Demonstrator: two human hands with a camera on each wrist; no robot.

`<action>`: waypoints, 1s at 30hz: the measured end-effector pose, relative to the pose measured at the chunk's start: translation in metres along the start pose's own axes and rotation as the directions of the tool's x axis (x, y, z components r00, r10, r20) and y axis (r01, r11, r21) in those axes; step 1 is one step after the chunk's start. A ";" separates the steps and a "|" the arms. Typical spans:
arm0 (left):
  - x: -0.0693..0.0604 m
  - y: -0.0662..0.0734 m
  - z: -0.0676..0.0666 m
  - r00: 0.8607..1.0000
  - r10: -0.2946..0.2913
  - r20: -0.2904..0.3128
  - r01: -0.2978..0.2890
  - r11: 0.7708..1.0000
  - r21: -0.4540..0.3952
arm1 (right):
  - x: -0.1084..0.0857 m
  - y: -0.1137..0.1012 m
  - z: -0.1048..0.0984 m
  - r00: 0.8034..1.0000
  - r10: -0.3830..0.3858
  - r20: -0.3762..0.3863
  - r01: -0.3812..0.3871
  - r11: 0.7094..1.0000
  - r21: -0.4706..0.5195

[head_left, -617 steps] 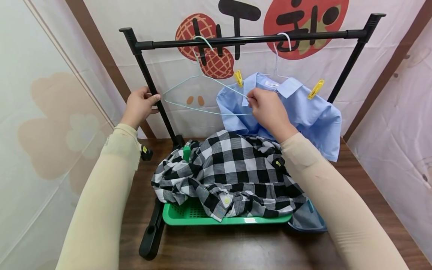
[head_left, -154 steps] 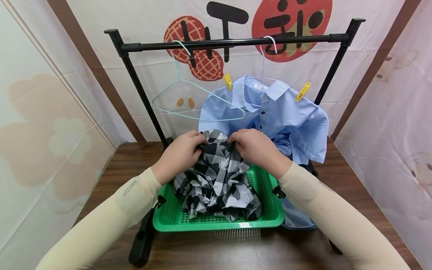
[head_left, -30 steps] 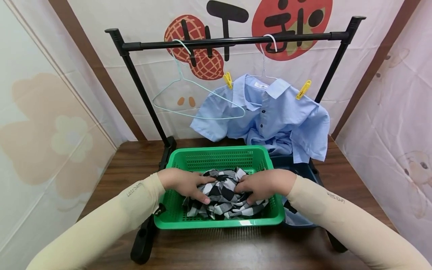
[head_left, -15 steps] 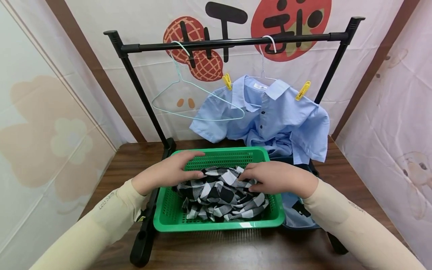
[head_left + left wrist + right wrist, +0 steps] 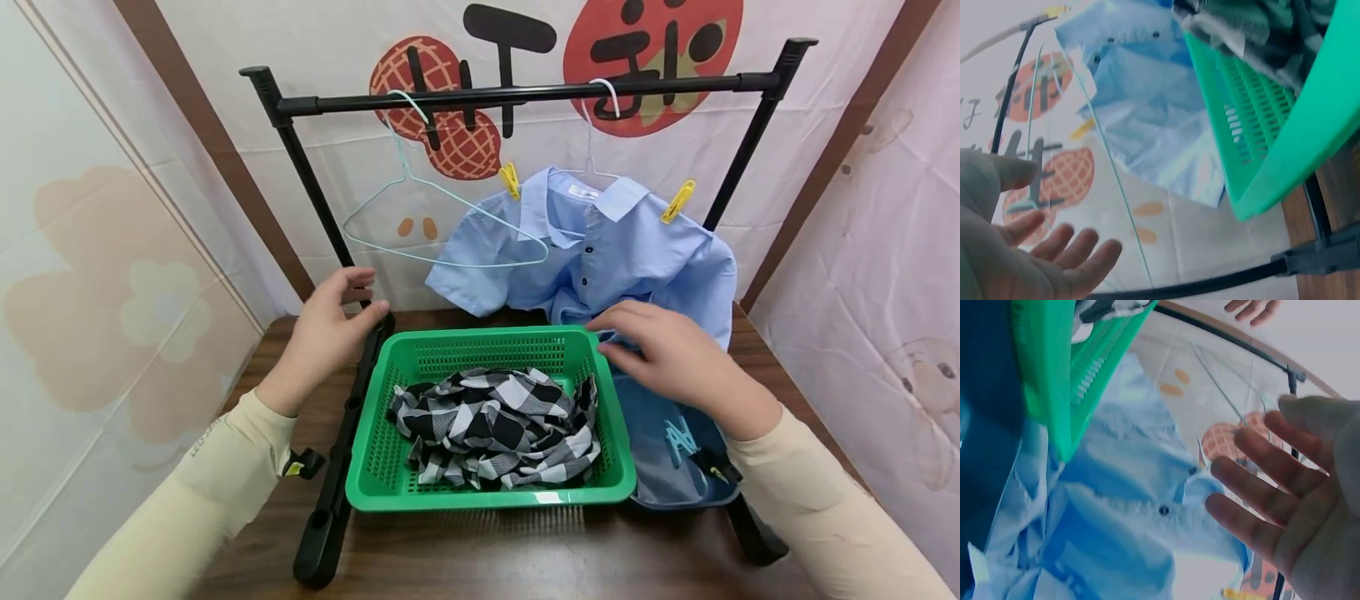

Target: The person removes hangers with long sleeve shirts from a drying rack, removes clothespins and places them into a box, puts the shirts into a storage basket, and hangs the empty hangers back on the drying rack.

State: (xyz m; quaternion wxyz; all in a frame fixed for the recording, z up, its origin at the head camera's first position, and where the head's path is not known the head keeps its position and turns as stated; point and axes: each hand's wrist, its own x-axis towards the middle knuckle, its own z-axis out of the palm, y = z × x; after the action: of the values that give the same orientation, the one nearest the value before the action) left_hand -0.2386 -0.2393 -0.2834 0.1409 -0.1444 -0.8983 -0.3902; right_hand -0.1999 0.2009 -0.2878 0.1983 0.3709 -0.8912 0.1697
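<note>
A black-and-white checked shirt [image 5: 495, 429] lies bunched up inside the green basket [image 5: 491, 500]. My left hand [image 5: 318, 337], fingers loosely bent and holding nothing, is raised beside the rack's left post. To the right of the basket hovers my right hand [image 5: 667, 354], in front of the blue shirt [image 5: 622, 242], its fingers relaxed and holding nothing. That blue shirt hangs on a white hanger [image 5: 588, 137] with two yellow clothespins [image 5: 678, 202] at its shoulders. A bare light-green hanger [image 5: 450, 265] hangs on the rack's left side.
The black rack [image 5: 487, 98] stands on a brown wooden table [image 5: 480, 558], its feet on both sides of the basket. A dark blue bin [image 5: 667, 500] with light-blue clothespins [image 5: 680, 439] sits right of the basket. Printed cloth [image 5: 337, 50] covers the back.
The checked shirt, spread over the basket's edges earlier and then gathered by both hands, now lies within it. Both hands have let go, risen and moved apart. The light-green hanger, once held, hangs free.
</note>
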 end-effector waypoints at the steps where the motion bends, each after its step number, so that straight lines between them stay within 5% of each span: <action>1: 0.002 -0.002 -0.002 0.999 -0.008 -0.035 0.007 1.000 -0.013 | -0.002 0.002 -0.003 0.999 0.003 -0.043 -0.003 1.000 -0.005; 5: 0.011 -0.010 -0.012 0.986 -0.056 -0.159 0.046 0.997 -0.065 | -0.008 0.009 -0.017 0.982 0.029 -0.184 -0.038 0.998 -0.045; 12: 0.032 -0.027 -0.026 0.938 -0.132 -0.319 0.090 0.986 -0.143 | -0.015 0.024 -0.042 0.935 0.112 -0.337 -0.156 0.982 -0.107; 20: 0.060 -0.051 -0.035 0.921 -0.213 -0.327 0.147 0.966 -0.213 | -0.015 0.051 -0.057 0.839 0.141 -0.526 -0.218 0.972 -0.087; 30: 0.084 -0.062 -0.037 0.919 -0.239 -0.312 0.152 0.948 -0.280 | -0.012 0.068 -0.065 0.807 0.350 -0.476 -0.413 0.910 -0.031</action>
State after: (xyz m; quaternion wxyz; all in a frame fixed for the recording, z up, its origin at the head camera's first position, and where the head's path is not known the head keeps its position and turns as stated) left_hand -0.3332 -0.2945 -0.2699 0.2353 0.0001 -0.8136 -0.5317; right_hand -0.2269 0.2829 -0.2483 0.3896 0.1189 -0.8840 0.2294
